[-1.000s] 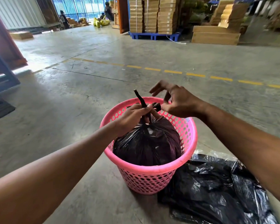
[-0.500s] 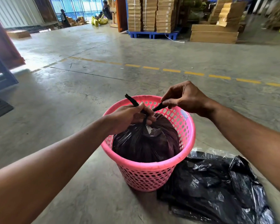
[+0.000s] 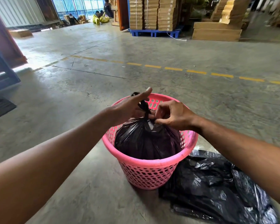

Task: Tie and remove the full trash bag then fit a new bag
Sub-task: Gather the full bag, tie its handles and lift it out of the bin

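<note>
A full black trash bag (image 3: 145, 141) sits inside a pink perforated basket (image 3: 149, 173) on the concrete floor. Its neck is gathered into a twisted tail (image 3: 143, 105) that stands up from the top. My left hand (image 3: 129, 105) is at the tail with the forefinger stretched out and the thumb side against the twist. My right hand (image 3: 171, 115) pinches the bag's neck at the knot with fingertips curled. A spare black bag (image 3: 217, 188) lies crumpled on the floor right of the basket.
Bare concrete floor surrounds the basket, with a dashed yellow line (image 3: 196, 72) across it. Stacked cardboard boxes on a blue pallet (image 3: 153, 32) and more boxes (image 3: 217, 33) stand far back. A dark frame (image 3: 5, 68) is at the left edge.
Both hands have come together over the bag's neck. The right hand dropped from pulling a tail end down to the knot. The left hand's fingers have opened out along the tail.
</note>
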### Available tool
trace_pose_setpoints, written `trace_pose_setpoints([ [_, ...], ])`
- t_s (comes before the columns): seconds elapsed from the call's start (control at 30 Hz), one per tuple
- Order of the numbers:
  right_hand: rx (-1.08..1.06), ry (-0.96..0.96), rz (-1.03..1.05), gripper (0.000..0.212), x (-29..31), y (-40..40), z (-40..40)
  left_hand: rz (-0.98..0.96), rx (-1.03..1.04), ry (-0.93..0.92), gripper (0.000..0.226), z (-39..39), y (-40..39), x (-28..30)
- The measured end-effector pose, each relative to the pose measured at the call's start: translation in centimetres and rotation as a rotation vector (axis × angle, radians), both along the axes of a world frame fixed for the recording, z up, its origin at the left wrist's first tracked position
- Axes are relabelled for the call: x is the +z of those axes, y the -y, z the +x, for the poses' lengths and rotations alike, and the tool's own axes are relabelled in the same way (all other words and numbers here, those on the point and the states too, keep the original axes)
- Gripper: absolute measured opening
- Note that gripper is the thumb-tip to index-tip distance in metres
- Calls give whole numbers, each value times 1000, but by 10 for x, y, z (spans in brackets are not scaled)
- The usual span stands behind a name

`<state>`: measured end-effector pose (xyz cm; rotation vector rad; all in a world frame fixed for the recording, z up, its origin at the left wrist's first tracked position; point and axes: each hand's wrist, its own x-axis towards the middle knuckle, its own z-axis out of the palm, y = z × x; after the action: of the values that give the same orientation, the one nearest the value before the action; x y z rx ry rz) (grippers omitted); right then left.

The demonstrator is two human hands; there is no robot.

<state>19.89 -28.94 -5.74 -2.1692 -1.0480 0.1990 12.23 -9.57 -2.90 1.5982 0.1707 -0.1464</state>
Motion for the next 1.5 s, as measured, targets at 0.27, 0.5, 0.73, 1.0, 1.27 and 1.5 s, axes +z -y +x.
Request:
trace_pose_setpoints([
  [0.27, -17, 40, 124, 50, -18, -10, -13, 221, -274, 55, 30, -3, -3, 13],
  [0.5, -34, 193, 144, 21, -22, -8, -12, 900, -168, 304, 34, -6, -5, -12],
  [0.73, -38, 177, 89, 15, -24, -7, -7, 1175, -4, 466, 29, -4, 2, -12],
  [1.0, -2, 144, 31, 18, -20, -9, 0, 1294, -218, 517, 21, -4, -5, -3],
  [1.27, -38, 144, 93, 12, 0, -8, -3, 1484, -95, 553, 23, -9, 0, 8],
  [1.5, -164, 72, 65, 14, 1, -3, 2, 1095, -53, 392, 10, -12, -25, 0],
])
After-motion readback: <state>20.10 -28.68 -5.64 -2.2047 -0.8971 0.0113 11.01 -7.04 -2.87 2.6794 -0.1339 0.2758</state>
